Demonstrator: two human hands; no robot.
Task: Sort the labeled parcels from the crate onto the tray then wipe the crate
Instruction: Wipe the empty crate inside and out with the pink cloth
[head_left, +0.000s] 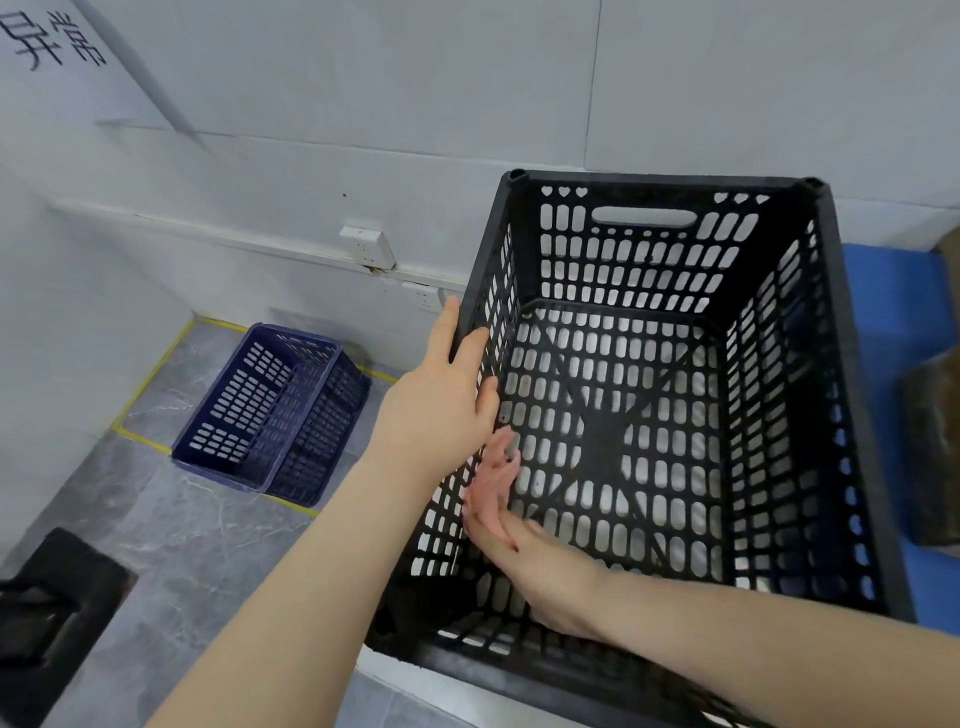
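Fingers (475, 348) of the left hand (436, 400) clamp over the left rim of the black perforated crate (649, 181). The right hand (493, 499) reaches inside, fingers straight and together, flat against that wall. The crate sits at the white desk's (415, 687) near edge. A brown object (930, 452) is cut off at the right.

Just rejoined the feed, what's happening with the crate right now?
A person's left hand grips the left wall of the black crate, which holds no parcels. The right hand reaches inside, fingers flat against that same wall; no cloth shows in it. A blue crate lies on the floor.
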